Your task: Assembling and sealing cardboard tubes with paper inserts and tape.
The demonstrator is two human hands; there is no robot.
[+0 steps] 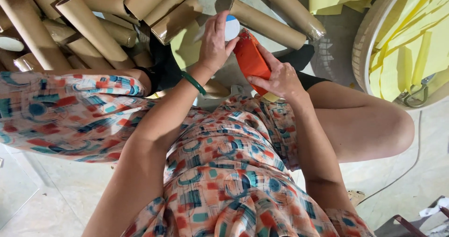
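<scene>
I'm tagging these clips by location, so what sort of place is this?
Probably a small home workshop for paper goods. Cardboard tubes lie heaped on the floor, a round basket holds yellow paper strips, and the seated person's right hand holds a red roll.

A small home workshop is suggested: cardboard tubes (84,22) are heaped on a tiled floor (411,171), and yellow paper strips (411,45) are piled in a round basket (369,36).

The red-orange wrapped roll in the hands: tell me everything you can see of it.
The red-orange wrapped roll is a tube-like piece covered in smooth, slightly glossy red-orange material. It tilts up and away from the lap. The right hand grips its lower side; the left hand covers its top end, where a round white and blue cap sits. A yellow edge shows beneath.
</scene>
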